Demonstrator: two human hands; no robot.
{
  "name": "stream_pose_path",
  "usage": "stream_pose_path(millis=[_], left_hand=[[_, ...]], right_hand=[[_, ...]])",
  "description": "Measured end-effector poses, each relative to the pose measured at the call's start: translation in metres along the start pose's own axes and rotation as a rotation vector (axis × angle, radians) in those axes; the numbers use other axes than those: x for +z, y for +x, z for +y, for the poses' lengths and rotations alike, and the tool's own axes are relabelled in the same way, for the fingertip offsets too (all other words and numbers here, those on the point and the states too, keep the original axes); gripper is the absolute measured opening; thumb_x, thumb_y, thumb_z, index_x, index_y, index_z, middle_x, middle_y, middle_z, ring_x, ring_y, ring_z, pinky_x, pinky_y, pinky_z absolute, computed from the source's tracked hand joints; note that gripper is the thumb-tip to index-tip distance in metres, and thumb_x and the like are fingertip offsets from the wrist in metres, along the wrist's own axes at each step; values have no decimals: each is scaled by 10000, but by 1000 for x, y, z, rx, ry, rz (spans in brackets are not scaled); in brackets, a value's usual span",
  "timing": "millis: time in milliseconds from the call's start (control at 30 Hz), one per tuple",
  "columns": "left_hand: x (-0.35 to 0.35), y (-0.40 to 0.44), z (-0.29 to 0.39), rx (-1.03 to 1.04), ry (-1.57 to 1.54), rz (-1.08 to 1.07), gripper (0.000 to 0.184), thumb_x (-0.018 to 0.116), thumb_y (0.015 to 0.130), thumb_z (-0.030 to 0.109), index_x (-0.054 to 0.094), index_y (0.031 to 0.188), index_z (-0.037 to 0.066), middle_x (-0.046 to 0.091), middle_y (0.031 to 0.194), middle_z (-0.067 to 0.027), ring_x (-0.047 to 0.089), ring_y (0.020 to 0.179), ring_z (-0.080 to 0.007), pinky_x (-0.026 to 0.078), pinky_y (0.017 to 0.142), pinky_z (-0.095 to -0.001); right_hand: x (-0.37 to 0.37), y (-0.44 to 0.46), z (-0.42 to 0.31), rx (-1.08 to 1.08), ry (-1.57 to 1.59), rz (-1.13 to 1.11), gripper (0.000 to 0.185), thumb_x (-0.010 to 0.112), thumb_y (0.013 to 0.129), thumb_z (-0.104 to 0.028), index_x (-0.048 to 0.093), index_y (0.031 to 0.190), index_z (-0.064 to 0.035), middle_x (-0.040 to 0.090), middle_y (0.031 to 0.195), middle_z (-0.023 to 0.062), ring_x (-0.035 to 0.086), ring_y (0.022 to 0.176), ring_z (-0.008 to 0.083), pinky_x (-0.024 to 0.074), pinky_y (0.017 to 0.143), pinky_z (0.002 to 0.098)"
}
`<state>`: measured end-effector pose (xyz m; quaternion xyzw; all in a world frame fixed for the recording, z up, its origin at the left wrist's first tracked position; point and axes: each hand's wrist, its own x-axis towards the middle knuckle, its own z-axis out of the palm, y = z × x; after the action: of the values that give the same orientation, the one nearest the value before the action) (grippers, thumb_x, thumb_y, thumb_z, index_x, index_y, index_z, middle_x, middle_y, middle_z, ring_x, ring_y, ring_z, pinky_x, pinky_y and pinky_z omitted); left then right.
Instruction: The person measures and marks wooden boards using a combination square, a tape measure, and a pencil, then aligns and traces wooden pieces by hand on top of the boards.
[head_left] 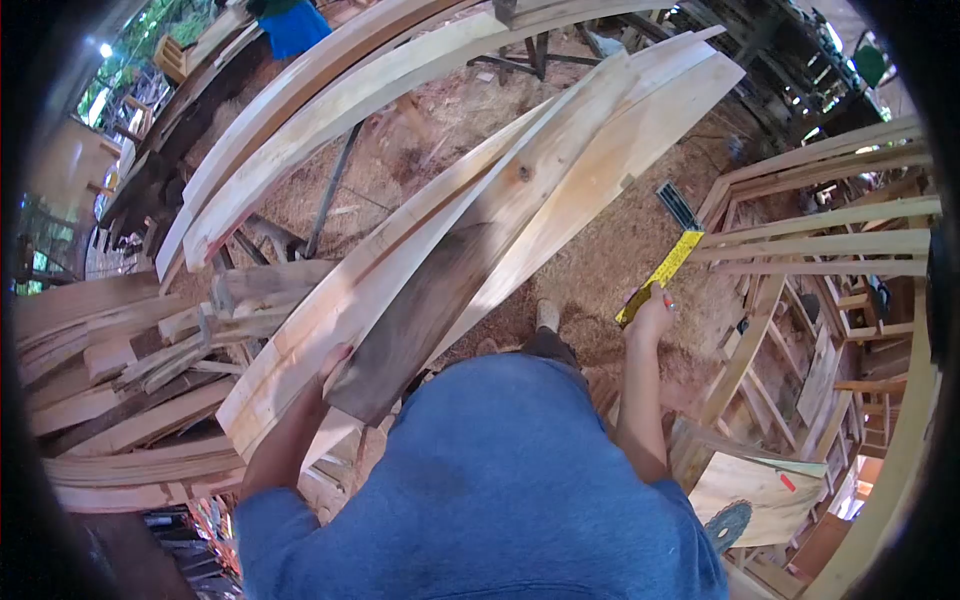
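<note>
My left hand (334,372) is at the near end of a long wooden board (420,300), its fingers closed at the board's left edge. Much of this board lies in shadow; its far end is pale, with a small knot. Pale planks (370,265) lie beside and beneath it, slanting away to the upper right. Off to the right, my right hand (652,316) is closed around the yellow arm of a try square (672,258). The square's dark metal arm points away at its far end. A small red-and-white item shows by my right fingers, too small to name.
Long curved beams (330,105) run across the far side on supports. Stacked offcuts (150,370) lie at left. Wooden frames (800,250) stand at right, near a pale panel (765,490) and a toothed disc (728,524). Sawdust covers the ground (600,250).
</note>
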<state>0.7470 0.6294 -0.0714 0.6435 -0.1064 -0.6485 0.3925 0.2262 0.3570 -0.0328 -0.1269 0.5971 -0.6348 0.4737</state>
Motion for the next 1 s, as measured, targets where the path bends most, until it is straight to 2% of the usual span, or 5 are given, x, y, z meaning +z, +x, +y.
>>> stream_pose_path(millis=[367,600,700,833,1000], left_hand=[[39,-48,63,-15,198,-84,566,721,809,453,715,1066,-51,719,929,-102,649,807,-179,527,758,-331],[-25,12,61,293,675,-292,806,798,769,418,576,1368,-74,670,1267,-152,594,1158,-218,441,1033,-358],[1,-28,114,350,738,-161,902,835,746,419,508,1446,-46,647,1329,-168,578,1196,-227,414,1068,-353],[64,-78,179,204,1249,137,1185,884,616,449,328,1555,-13,615,1316,-305,604,1224,-399,478,1033,-433],[60,-57,131,576,1485,443,1194,858,593,429,287,1552,5,570,1325,-306,562,1224,-458,458,1029,-503]], right_hand=[[20,4,2,34,-120,-84,190,558,1027,-143,450,875,-101,606,697,112,601,526,216,531,478,360],[29,9,26,48,-104,-122,138,560,1030,-176,479,941,-110,594,683,85,599,528,221,520,486,359],[29,1,31,77,-129,-165,152,560,1026,-156,454,923,-117,588,665,89,589,506,223,511,467,365],[31,-10,35,107,-120,-152,171,557,1022,-138,438,901,-121,580,657,88,582,498,222,506,455,370],[13,-3,57,116,-121,-183,141,550,1024,-149,458,924,-113,586,691,94,578,518,222,510,465,362]])
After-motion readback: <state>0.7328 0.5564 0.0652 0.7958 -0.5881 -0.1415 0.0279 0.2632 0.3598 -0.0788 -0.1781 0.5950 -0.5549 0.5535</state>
